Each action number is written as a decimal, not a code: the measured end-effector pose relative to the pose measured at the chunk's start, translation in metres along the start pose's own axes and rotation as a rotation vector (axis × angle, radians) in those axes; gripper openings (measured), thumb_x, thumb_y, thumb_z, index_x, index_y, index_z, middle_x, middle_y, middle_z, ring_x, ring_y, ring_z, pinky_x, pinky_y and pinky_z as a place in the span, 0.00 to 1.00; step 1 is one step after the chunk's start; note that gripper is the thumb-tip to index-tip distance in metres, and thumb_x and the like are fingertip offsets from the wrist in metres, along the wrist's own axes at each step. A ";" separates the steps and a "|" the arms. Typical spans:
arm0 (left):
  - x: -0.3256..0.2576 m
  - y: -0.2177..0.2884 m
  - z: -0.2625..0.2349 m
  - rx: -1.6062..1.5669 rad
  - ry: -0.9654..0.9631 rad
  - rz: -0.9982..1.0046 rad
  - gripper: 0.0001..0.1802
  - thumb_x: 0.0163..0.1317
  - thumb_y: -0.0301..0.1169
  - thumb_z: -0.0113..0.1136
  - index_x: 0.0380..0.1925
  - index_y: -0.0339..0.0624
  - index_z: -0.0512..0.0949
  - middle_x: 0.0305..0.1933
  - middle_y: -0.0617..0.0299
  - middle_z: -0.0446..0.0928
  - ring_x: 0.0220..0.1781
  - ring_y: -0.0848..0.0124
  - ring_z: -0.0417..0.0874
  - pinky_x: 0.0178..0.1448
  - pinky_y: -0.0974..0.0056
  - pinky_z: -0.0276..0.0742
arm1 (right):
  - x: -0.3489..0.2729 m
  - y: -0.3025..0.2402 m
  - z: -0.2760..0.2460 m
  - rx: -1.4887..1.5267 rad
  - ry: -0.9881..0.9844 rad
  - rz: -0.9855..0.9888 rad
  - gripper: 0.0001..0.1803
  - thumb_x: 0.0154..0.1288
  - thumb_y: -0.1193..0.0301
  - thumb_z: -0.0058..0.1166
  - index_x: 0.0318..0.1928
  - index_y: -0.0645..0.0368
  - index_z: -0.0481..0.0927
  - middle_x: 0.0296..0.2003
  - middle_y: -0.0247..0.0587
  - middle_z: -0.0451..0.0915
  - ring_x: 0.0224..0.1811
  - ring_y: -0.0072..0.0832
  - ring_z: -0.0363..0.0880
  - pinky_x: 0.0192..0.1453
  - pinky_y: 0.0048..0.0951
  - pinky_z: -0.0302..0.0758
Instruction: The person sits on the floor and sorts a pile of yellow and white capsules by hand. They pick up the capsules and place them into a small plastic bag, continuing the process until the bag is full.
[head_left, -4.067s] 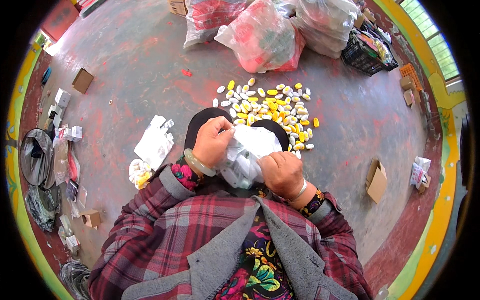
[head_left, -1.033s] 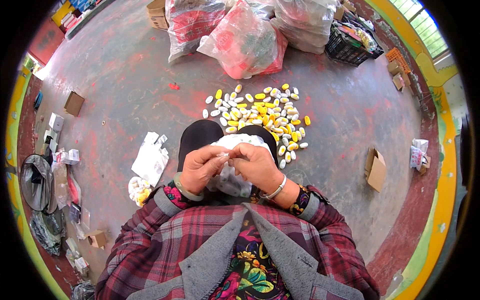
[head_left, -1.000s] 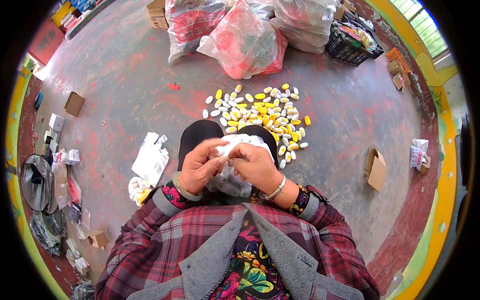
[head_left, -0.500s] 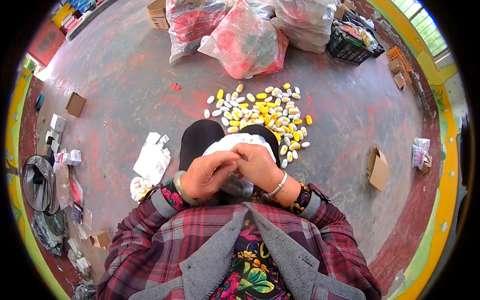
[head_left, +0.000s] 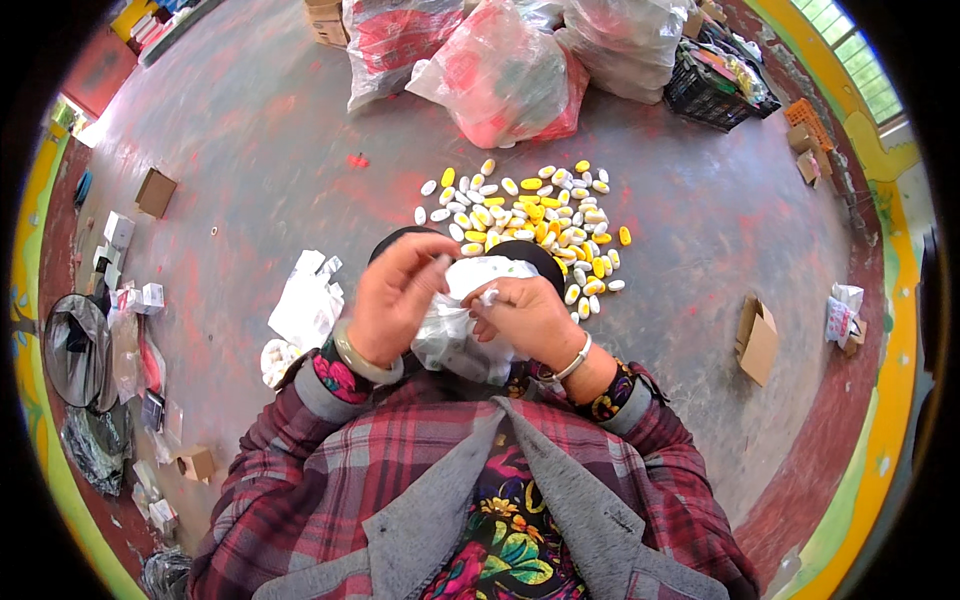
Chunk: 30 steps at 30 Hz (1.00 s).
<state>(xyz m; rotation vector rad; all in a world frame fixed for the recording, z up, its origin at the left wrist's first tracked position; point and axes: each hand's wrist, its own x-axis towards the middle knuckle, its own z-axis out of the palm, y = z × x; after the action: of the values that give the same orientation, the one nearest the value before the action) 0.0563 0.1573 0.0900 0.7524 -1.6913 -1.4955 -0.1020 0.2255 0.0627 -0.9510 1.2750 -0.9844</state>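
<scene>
A white plastic bag [head_left: 450,335] with green marks rests in my lap, between my dark-clad knees. My right hand [head_left: 530,315] pinches its gathered, twisted top; a small white tuft sticks out between thumb and fingers. To the left, my left hand [head_left: 392,305] is raised beside the bag. Its fingers are curled and the thumb meets the index finger; the tips are slightly blurred, and whatever they hold cannot be made out. The bag's contents are hidden. Just beyond my knees, many small oval white and yellow pieces [head_left: 545,215] lie spread in a loose pile on the floor.
More white plastic bags [head_left: 308,300] lie on the floor to my left. Large filled sacks [head_left: 500,75] stand ahead, with a black crate [head_left: 705,90] beside them. An open cardboard box [head_left: 757,340] sits at right. Small white boxes [head_left: 118,230] and other goods line the left wall.
My hands were together over the bag; now the left has lifted away up and to the left. The bag and its pinched top have come into view. The head view has shifted slightly.
</scene>
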 end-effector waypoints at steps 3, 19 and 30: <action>-0.002 -0.014 -0.013 -0.068 -0.059 -0.168 0.08 0.57 0.22 0.48 0.38 0.35 0.72 0.33 0.65 0.72 0.26 0.83 0.70 0.29 0.77 0.66 | -0.001 -0.005 -0.007 0.070 -0.064 0.046 0.09 0.58 0.75 0.47 0.31 0.70 0.77 0.24 0.39 0.77 0.23 0.20 0.76 0.29 0.19 0.74; -0.013 -0.032 -0.002 0.262 -0.281 0.001 0.10 0.47 0.16 0.54 0.31 0.38 0.76 0.39 0.61 0.71 0.33 0.76 0.73 0.36 0.73 0.69 | -0.001 -0.009 -0.017 0.190 -0.126 0.074 0.07 0.49 0.76 0.52 0.30 0.66 0.79 0.22 0.37 0.77 0.23 0.19 0.74 0.29 0.18 0.71; -0.013 -0.043 0.005 0.157 -0.204 0.050 0.05 0.48 0.18 0.55 0.28 0.36 0.74 0.31 0.58 0.73 0.33 0.67 0.75 0.37 0.69 0.70 | 0.003 -0.009 -0.005 0.103 -0.021 -0.003 0.05 0.46 0.81 0.49 0.28 0.63 0.74 0.20 0.35 0.74 0.21 0.17 0.71 0.25 0.19 0.69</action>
<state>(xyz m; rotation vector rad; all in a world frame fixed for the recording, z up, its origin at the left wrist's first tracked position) 0.0568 0.1643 0.0458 0.6509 -1.9846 -1.4577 -0.1075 0.2199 0.0704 -0.8818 1.1946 -1.0300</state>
